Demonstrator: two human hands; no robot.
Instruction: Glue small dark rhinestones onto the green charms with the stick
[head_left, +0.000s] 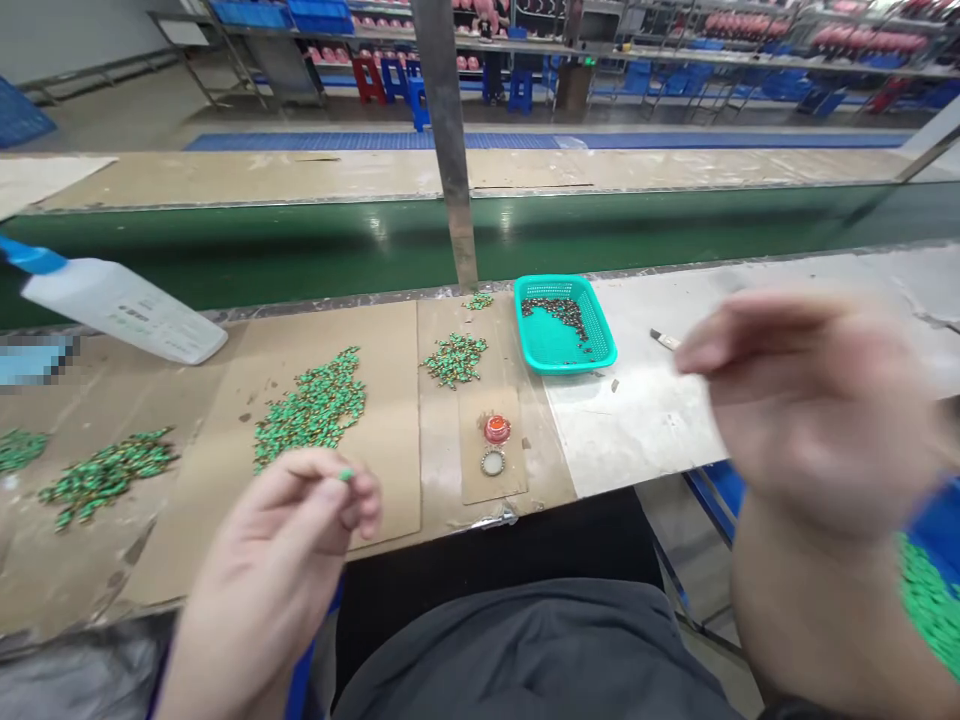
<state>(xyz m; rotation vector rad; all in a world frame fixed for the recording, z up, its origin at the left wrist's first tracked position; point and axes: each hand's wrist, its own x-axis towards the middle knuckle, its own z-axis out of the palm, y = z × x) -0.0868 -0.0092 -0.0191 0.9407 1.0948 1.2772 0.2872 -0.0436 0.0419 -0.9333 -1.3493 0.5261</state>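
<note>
My left hand (300, 535) is closed in a pinch, with a small green piece (346, 474) showing at the thumb and fingertips. It hovers by the near edge of a big pile of small green-and-gold pieces (315, 405) on cardboard. My right hand (817, 410) is raised over the right side of the table, smeared by motion, so what its fingers hold is unclear. Between the hands, a small cardboard piece (469, 484) bears a cap-like holder with red-orange contents (496, 429) and a similar round holder with pale contents (493, 462).
A teal basket (529, 350) holds many small dark pieces. Smaller green piles (454, 359) lie nearby and at far left (112, 475). A white bottle with a blue top (127, 305) leans at left. A metal post (450, 130) rises behind the table; a brush-like tool (664, 339) lies right.
</note>
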